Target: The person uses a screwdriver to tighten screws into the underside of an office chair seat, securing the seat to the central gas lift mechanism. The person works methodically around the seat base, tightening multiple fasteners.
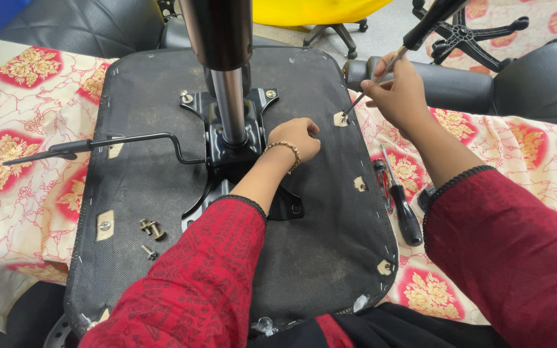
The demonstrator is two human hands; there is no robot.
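Holding a screwdriver [391,64] closed in the right hand [400,90], its shaft slants down-left to a screw hole [341,118] on the upturned seat base [317,212], while the left hand [298,138], curled and empty, rests just beside it.

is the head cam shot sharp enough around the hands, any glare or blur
Head view: even, soft light with faint shadows; the right hand and its screwdriver, the left hand and the chair seat underside are in focus; a bright glare streak runs down the metal gas-lift column; the near red sleeves look slightly soft; edges bend a little from the wide lens.
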